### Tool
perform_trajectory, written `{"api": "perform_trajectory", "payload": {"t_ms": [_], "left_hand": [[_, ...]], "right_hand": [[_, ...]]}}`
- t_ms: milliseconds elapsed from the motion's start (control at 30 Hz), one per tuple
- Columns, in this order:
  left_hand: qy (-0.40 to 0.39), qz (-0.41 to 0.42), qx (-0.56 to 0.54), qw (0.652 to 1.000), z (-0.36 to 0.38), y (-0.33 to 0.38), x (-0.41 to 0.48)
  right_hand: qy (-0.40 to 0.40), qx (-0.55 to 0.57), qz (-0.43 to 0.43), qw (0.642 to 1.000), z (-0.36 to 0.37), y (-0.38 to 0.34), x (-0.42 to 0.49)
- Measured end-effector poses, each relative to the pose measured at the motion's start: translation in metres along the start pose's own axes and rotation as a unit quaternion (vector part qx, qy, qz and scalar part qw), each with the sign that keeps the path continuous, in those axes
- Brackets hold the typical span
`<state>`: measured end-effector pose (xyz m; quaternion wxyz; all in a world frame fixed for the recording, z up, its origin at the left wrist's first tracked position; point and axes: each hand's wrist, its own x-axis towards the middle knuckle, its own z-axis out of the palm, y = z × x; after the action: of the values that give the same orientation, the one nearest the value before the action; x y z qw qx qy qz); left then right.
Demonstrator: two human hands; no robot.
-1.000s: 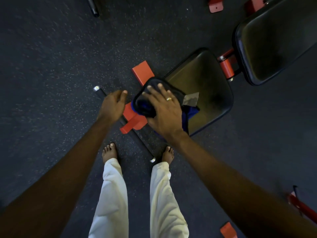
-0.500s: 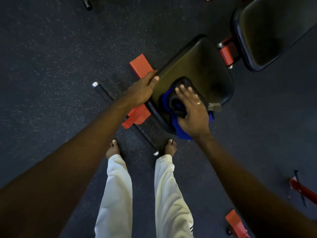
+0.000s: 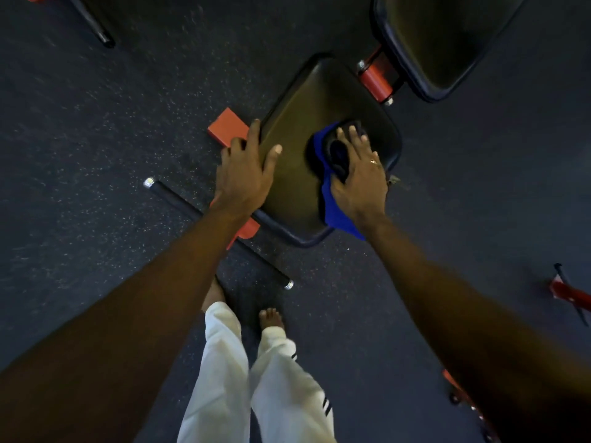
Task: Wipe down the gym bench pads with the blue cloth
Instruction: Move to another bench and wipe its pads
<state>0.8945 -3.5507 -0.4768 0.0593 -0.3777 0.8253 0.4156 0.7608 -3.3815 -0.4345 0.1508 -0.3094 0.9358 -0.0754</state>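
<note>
The black seat pad point(image 3: 319, 100) of a red-framed gym bench lies below me. My right hand point(image 3: 359, 174) presses the blue cloth point(image 3: 335, 212) flat onto the pad's right side, fingers straight and spread. Part of the cloth bunches dark under the fingers, and a blue tail trails off the pad's near edge. My left hand point(image 3: 246, 174) rests on the pad's left edge, with the thumb on top of the pad and the fingers over the side. The longer black back pad point(image 3: 444, 36) sits at the upper right, joined by a red hinge point(image 3: 375, 81).
A black floor bar point(image 3: 179, 199) with chrome end caps crosses under the bench on the dark speckled rubber floor. A red frame block point(image 3: 227, 126) juts out left of the seat. My bare feet point(image 3: 271, 318) stand behind the bar. More red equipment point(image 3: 572, 295) lies at the right edge.
My right hand has slid the cloth from the seat's near left corner across to its right side. My left hand came from the air beside the bench onto the seat's left edge.
</note>
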Motion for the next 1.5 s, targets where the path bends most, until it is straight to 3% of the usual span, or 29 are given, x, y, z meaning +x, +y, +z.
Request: {"api": "perform_trajectory", "payload": {"t_ms": [67,167,233,300,400,567,800,1067,1233,1300,1400,1500], "left_hand": [[0.007,0.006,0.007,1.0,0.001,0.0,0.001],[0.042,0.026,0.008,0.999,0.004,0.0,-0.005],[0.056,0.028,0.003,0.998,0.005,-0.002,-0.006],[0.051,0.022,0.003,0.998,0.006,-0.003,-0.005],[0.052,0.028,0.001,0.998,0.007,-0.004,-0.005],[0.05,0.025,0.009,0.998,0.005,-0.002,-0.006],[0.039,0.016,0.023,0.999,0.005,-0.001,-0.005],[0.047,0.038,0.004,0.998,0.004,0.0,-0.005],[0.022,0.056,-0.017,0.998,0.002,-0.006,-0.002],[-0.012,0.092,-0.011,0.996,-0.005,-0.014,0.001],[-0.122,0.146,-0.015,0.982,-0.027,-0.04,0.018],[-0.204,0.174,0.051,0.962,-0.054,-0.051,0.033]], "right_hand": [[0.018,-0.012,-0.002,1.0,0.008,-0.014,-0.002],[-0.029,-0.037,-0.117,0.992,0.002,-0.002,0.002],[-0.038,-0.014,-0.125,0.991,-0.005,0.022,0.016],[0.019,0.075,0.001,0.997,-0.01,0.041,0.017],[0.066,0.2,0.2,0.957,0.0,0.033,-0.014],[0.034,0.259,0.203,0.944,0.032,0.006,-0.073],[0.117,0.247,0.311,0.91,0.012,0.022,-0.003],[0.059,0.241,0.239,0.939,0.049,-0.054,-0.108],[0.146,0.294,0.261,0.908,0.053,-0.047,-0.096],[0.145,0.252,0.248,0.924,0.06,-0.059,-0.101],[0.076,0.149,0.133,0.977,0.073,-0.077,-0.124],[0.041,0.072,0.048,0.995,0.08,-0.095,-0.143]]}}
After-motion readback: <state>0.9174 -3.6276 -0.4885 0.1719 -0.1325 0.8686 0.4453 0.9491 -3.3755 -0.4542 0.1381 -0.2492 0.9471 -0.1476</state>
